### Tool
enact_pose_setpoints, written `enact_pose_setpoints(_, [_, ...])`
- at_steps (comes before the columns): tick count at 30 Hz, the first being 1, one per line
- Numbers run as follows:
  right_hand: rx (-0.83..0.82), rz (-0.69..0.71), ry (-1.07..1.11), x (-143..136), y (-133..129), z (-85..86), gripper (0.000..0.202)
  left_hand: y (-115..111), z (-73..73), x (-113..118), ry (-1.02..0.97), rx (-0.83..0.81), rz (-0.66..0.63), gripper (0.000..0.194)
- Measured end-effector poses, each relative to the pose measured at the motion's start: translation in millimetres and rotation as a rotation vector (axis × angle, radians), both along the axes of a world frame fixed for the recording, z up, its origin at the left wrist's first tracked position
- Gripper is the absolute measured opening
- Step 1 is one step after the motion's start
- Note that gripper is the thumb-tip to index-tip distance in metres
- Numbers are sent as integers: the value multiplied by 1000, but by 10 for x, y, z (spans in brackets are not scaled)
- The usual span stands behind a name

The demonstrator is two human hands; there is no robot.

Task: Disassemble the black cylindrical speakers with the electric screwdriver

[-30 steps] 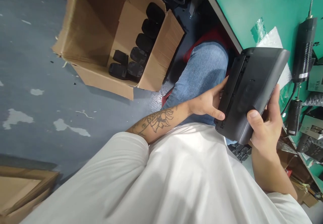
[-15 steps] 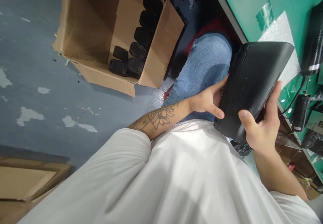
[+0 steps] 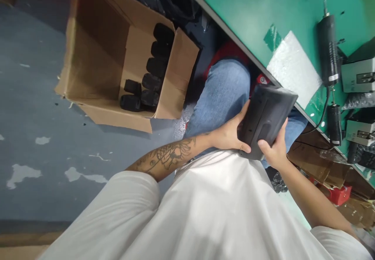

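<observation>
Over my lap I hold a black plastic housing (image 3: 268, 113), boxy with rounded edges and a long recess on its upper face. My left hand (image 3: 234, 135) grips its left side, thumb at the near corner and the other fingers partly hidden beneath. At the right side my right hand (image 3: 275, 144) is closed on it too, thumb on the face and fingers behind the edge. Beyond the housing, a sheet of white foam wrap (image 3: 294, 70) lies on the green table (image 3: 240, 9).
An open cardboard box (image 3: 96, 49) on the floor at left holds several black parts (image 3: 156, 67). Black electric screwdrivers (image 3: 327, 49) lie on the table with a cable. Grey-white units (image 3: 359, 76) stand at the right edge. A red bin (image 3: 340, 194) sits below the table.
The housing has come down and nearer my lap, tilting so that its recessed face shows. Both hands have moved with it, still gripping. The camera view has shifted, showing more of the table.
</observation>
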State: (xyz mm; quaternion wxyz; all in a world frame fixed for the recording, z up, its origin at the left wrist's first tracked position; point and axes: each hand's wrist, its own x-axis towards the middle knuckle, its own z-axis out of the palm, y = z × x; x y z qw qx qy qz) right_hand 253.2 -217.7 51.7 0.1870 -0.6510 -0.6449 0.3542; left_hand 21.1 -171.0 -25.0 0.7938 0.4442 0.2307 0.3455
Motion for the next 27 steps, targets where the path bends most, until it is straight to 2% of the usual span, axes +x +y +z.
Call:
enact_pose_setpoints(3, [-100,-118,19,-98,-21,85,133,-130,30,38,258,115,71,175])
enact_pose_setpoints(6, [-111,-214,50,-259,-19,198,139,-208,73,51,396,164,78,180])
enact_pose_setpoints(11, [-82,-244,212,-369,118,293,132,-263,121,-20,475,198,89,169])
enact_pose_setpoints(16, [-70,-310,306,-355,316,322,122,-347,168,-74,596,230,15,163])
enact_pose_setpoints(21, [-58,-315,515,-406,359,372,128,-461,201,-59,672,317,-54,158])
enact_pose_setpoints(24, [-92,-354,552,-399,320,347,120,-533,190,-37,686,364,-80,152])
enact_pose_setpoints(27, [-111,-403,542,-349,275,242,125,-588,148,-21,677,384,-85,149])
